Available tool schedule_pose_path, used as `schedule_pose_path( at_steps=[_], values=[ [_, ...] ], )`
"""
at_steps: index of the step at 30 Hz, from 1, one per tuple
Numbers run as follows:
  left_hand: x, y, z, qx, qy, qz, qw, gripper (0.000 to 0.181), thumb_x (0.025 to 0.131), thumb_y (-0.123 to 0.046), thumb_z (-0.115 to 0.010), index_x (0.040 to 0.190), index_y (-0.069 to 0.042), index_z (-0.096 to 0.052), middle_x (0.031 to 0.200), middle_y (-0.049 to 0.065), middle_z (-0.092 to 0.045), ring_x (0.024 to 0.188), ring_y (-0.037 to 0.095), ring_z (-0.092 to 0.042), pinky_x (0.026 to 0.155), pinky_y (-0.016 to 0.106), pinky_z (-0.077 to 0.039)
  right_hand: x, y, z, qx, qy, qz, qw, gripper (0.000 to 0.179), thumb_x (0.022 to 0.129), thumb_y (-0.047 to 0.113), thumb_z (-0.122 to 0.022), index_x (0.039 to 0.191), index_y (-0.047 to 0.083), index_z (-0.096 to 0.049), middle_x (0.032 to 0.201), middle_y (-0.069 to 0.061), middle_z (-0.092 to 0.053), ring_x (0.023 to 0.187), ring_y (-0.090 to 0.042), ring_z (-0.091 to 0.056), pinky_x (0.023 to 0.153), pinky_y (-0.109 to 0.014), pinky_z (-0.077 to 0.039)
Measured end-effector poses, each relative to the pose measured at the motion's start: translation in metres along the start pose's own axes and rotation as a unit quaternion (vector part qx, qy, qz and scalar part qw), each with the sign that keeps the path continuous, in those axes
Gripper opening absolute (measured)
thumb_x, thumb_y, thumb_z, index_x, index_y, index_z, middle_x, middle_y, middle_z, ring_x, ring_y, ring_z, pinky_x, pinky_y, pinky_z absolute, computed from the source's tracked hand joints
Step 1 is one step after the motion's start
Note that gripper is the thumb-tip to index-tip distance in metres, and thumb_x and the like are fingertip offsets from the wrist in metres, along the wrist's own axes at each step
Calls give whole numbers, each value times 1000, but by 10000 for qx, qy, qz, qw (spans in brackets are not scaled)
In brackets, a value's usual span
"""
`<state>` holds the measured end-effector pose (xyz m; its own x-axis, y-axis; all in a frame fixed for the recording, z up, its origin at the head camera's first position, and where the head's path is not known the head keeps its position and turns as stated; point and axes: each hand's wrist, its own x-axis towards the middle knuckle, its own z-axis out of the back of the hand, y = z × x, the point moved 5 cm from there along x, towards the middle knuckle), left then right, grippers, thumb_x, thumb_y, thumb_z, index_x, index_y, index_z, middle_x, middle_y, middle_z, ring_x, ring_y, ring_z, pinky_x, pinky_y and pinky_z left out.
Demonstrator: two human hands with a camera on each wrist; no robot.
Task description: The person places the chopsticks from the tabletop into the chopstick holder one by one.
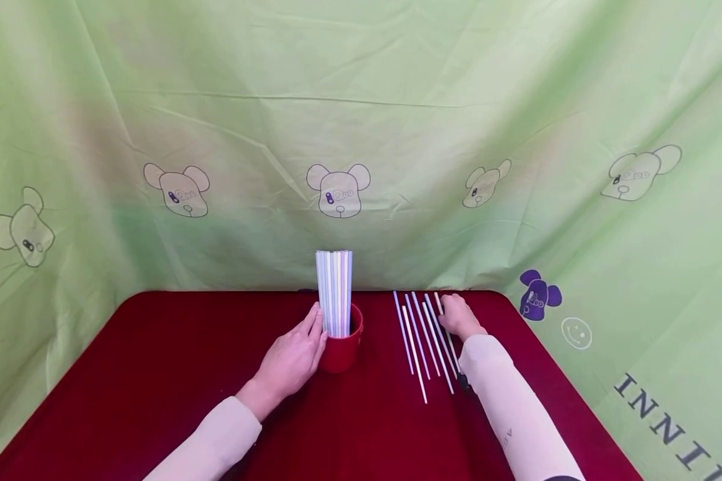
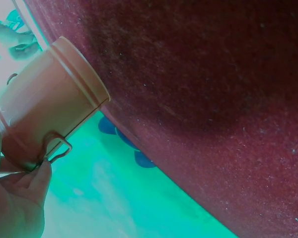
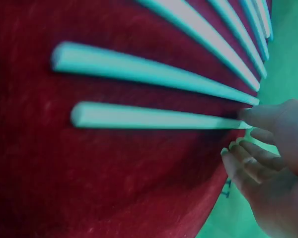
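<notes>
A red cup (image 1: 339, 354) stands upright on the table, holding a tight bundle of pastel straws (image 1: 335, 294) that rises well above its rim. My left hand (image 1: 291, 357) holds the cup's near-left side, fingers reaching up beside the straws. In the left wrist view, my fingertips (image 2: 42, 171) are at the cup's rim, close to a small wire-like handle (image 2: 59, 146). On the right, my right hand (image 1: 460, 317) pinches the far end of the outermost pale straw (image 3: 144, 117), which lies along the table. Its other fingers spread beside that end.
Several more loose straws (image 1: 410, 334) lie side by side between the cup and my right hand, pointing away from me. The dark red tablecloth (image 1: 156, 374) ends at a far edge close to a green curtain (image 1: 253, 254) with printed bear heads.
</notes>
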<state>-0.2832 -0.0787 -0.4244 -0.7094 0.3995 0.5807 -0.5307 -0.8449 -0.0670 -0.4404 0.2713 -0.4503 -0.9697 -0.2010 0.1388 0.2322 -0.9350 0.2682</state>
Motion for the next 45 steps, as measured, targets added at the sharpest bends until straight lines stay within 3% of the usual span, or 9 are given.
schedule_pose_path(
  at_steps=[4, 10, 15, 18, 20, 22, 26, 32, 45],
  values=[
    [0, 0, 2, -24, -27, -1, 10000, 48, 104, -18, -57, 142, 11, -53, 150, 28, -50, 124, 35, -64, 84, 42, -61, 2, -8, 2, 138, 20, -297, 9995, 4, 80, -3, -62, 82, -4, -58, 77, -17, -59, 80, -35, -60, 75, -48, -53],
    [1, 0, 2, 23, -48, 4, 10000, 48, 104, -18, -57, 142, 11, -53, 150, 27, -49, 124, 34, -64, 84, 41, -61, -2, -15, 12, 481, 196, -1063, 9930, 19, 79, -2, -58, 67, 5, -45, 69, -14, -50, 69, -31, -52, 65, -42, -50],
    [0, 0, 1, -14, 50, 39, 10000, 48, 105, -20, -56, 143, 10, -52, 151, 26, -49, 125, 34, -63, 86, 42, -61, -3, -33, 16, 902, 146, -1102, 9897, 23, 76, 0, -61, 60, 11, -48, 63, -8, -53, 64, -26, -55, 61, -36, -51],
    [-2, 0, 0, -43, 81, 53, 9999, 49, 105, -20, -56, 144, 10, -52, 151, 27, -49, 126, 34, -62, 87, 42, -60, -9, -22, 33, 1068, 8, -1183, 9872, 14, 76, -2, -64, 64, 5, -60, 65, -8, -61, 67, -27, -62, 63, -35, -56],
    [-2, 0, 0, -47, 74, 58, 9999, 49, 105, -20, -56, 144, 10, -52, 151, 27, -49, 126, 35, -62, 87, 43, -60, -9, -17, 42, 1414, -129, -1028, 9845, 4, 79, -4, -65, 77, -3, -68, 71, -14, -68, 69, -27, -67, 64, -35, -60],
    [-2, 0, 0, -42, 49, 55, 10000, 49, 105, -20, -57, 143, 10, -52, 150, 27, -49, 126, 35, -62, 87, 42, -60, -8, -8, 52, 1862, -257, -976, 9773, 12, 83, -5, -64, 92, -10, -70, 80, -20, -72, 69, -25, -70, 65, -34, -62],
    [-1, -1, 1, -23, -20, 4, 10000, 48, 104, -19, -58, 142, 10, -54, 150, 28, -50, 126, 35, -62, 87, 42, -60, -7, 12, 71, 2780, -540, -765, 9560, 21, 89, -8, -61, 108, -18, -65, 94, -29, -73, 64, -22, -73, 64, -35, -63],
    [0, 0, 1, 69, -29, -53, 10000, 47, 104, -19, -58, 141, 11, -54, 148, 28, -51, 126, 34, -62, 87, 40, -60, -10, 55, 98, 3586, -941, -304, 9282, 25, 93, -7, -65, 115, -17, -61, 98, -28, -69, 77, -26, -73, 74, -41, -63],
    [0, -1, 1, 56, -3, -35, 10000, 48, 104, -18, -59, 141, 12, -54, 148, 29, -51, 126, 34, -62, 86, 41, -60, -18, 144, 128, 5494, -1662, 832, 8146, 27, 91, -9, -69, 114, -17, -57, 95, -18, -63, 77, -16, -70, 76, -37, -63]
  ],
)
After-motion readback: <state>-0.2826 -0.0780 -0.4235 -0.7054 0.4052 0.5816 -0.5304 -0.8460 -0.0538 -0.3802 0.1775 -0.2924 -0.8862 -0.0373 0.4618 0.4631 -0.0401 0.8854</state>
